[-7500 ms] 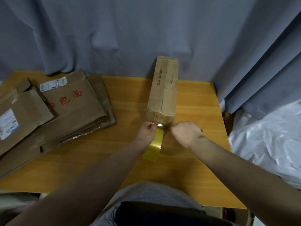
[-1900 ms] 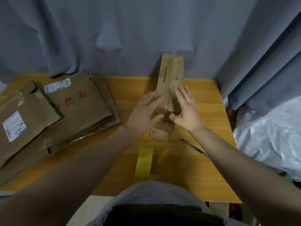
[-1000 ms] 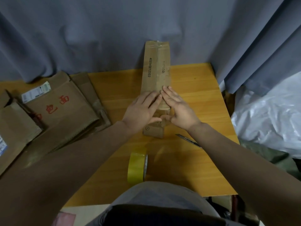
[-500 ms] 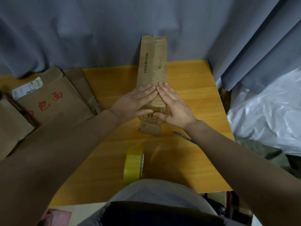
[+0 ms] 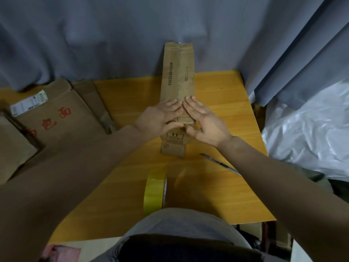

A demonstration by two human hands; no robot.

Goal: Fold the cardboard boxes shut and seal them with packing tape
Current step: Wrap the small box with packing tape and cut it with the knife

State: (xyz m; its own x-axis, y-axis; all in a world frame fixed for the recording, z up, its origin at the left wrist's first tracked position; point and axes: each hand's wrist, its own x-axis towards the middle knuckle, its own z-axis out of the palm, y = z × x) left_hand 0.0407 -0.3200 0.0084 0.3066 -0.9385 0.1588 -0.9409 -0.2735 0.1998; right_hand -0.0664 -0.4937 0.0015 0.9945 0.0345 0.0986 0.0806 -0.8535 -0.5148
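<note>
A long narrow cardboard box (image 5: pixel 177 72) lies lengthwise on the wooden table (image 5: pixel 217 195), its flaps closed and clear tape running along the centre seam. My left hand (image 5: pixel 160 118) and my right hand (image 5: pixel 204 120) lie flat side by side on the near part of its top, fingers pointing away, pressing on the seam. Neither hand holds anything. A roll of yellow packing tape (image 5: pixel 154 191) stands on edge near the table's front. A thin utility knife (image 5: pixel 221 164) lies to the right, partly under my right forearm.
Flattened cardboard boxes (image 5: pixel 56 118) are stacked at the table's left. A grey curtain (image 5: pixel 94 35) hangs right behind the table. White plastic sheeting (image 5: pixel 311 133) lies beyond the right edge.
The tape roll and knife were put down on the table. Both hands moved onto the box top and have slid along the seam; over the last second they barely shifted.
</note>
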